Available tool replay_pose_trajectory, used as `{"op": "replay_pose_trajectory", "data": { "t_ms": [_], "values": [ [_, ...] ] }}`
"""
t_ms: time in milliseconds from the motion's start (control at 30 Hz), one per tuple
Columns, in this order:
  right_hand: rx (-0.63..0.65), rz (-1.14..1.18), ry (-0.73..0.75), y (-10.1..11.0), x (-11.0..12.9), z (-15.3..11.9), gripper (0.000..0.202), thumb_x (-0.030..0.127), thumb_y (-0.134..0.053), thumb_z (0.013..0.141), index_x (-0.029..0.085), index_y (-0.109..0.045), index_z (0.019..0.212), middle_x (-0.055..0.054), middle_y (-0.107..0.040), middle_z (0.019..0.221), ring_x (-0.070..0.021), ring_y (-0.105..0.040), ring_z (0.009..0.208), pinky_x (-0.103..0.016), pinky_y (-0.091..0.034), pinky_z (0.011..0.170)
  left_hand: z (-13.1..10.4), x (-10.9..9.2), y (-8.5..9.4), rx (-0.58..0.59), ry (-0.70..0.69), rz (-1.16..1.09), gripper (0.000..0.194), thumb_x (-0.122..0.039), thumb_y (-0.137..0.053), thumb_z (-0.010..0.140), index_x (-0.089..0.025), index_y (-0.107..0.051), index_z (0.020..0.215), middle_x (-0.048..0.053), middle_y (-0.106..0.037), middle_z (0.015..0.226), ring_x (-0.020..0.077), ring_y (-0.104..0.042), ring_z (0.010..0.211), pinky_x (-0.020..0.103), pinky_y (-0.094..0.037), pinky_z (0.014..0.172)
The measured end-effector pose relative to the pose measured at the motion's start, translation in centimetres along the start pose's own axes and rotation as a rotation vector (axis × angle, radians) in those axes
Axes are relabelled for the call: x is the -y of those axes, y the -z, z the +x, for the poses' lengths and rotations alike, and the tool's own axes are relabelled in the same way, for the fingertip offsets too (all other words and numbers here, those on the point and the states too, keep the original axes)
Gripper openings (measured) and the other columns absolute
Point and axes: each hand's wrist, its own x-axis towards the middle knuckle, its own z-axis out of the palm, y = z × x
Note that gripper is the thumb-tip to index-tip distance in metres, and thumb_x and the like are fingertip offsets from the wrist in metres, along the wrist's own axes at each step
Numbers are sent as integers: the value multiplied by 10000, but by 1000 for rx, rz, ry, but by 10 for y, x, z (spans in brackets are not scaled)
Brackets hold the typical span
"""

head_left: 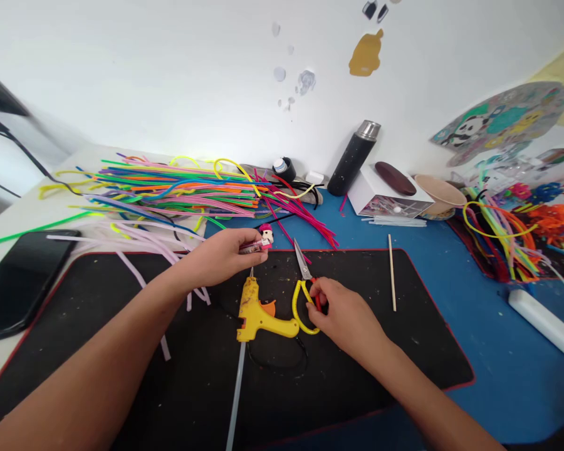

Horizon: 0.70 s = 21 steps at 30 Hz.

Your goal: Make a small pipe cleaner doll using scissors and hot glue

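Between the fingertips of my left hand (225, 257) is a small pink-and-white figure (267, 234) with dark eye spots and a dark pink top; its lower part is hidden by the fingers. My right hand (345, 310) grips the scissors (303, 266) by their red handle loop, blades pointing away from me. The yellow handle loop sits to the left of those fingers. Just below and between both hands, a yellow glue gun (250, 307) with an orange trigger lies on the black mat (357, 382). A long pale glue stick (235, 401) sticks out of its back end.
A pile of colourful pipe cleaners (178, 188) spreads along the back left. Beside it lies a black phone (21, 282). A black thermos (352, 160), a white box (388, 197) and a bowl (439, 191) stand behind. A thin wooden stick (391, 272) rests on the mat's right.
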Motion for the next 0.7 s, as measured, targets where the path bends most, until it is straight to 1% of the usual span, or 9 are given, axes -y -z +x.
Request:
{"op": "replay_pose_trajectory", "data": {
  "t_ms": [100,200,267,333,400,467,567,700],
  "values": [
    [-12,33,9,-1,-6,-3,103,195,-682,892,241,-604,941,3,-678,838,-178,-608,663,-281,-366,615,0,-1,0,-1,-4,-33,361,-559,-632,896,-213,-571,810,-47,-466,717,159,-441,676,282,-319,636],
    [-14,158,-1,0,-14,-7,122,207,-674,862,250,-596,945,30,-643,768,-164,-566,626,-271,-372,594,-1,-2,1,-2,-7,-76,371,-557,-655,891,-211,-561,791,-52,-439,710,150,-412,670,274,-309,624],
    [-8,330,-32,-1,-20,-9,126,234,-675,850,251,-591,942,43,-619,743,-151,-544,612,-260,-387,579,-1,-3,2,6,-2,-108,375,-550,-673,884,-208,-563,781,-53,-419,710,146,-396,671,270,-308,622],
    [11,550,-71,-2,-26,-10,145,292,-693,848,248,-586,935,47,-596,758,-137,-528,607,-247,-406,563,0,-2,1,21,8,-147,370,-548,-685,879,-201,-590,790,-54,-411,715,144,-388,674,268,-312,627],
    [37,753,-103,-3,-30,-11,208,361,-731,841,243,-584,928,49,-574,783,-124,-513,601,-237,-415,546,0,-2,-1,41,19,-194,362,-546,-699,878,-194,-635,823,-55,-411,720,144,-385,675,269,-315,634],
    [41,901,-129,-5,-33,-11,284,422,-777,829,235,-582,914,48,-560,799,-113,-494,591,-228,-409,528,0,-2,-5,61,28,-239,358,-541,-729,870,-187,-673,848,-55,-420,721,144,-390,676,269,-317,638],
    [-14,1060,-151,-8,-31,-12,399,506,-847,807,234,-565,883,47,-546,784,-107,-468,586,-219,-400,516,0,-6,-11,104,33,-305,362,-540,-757,866,-179,-740,888,-40,-487,726,155,-452,695,269,-348,656],
    [-51,1207,-128,-8,-19,-11,515,585,-917,775,245,-547,888,61,-516,729,-110,-440,569,-214,-385,500,0,-14,-23,160,29,-469,432,-584,-761,860,-189,-807,1028,5,-632,798,187,-563,758,285,-439,712]
  ]
}}
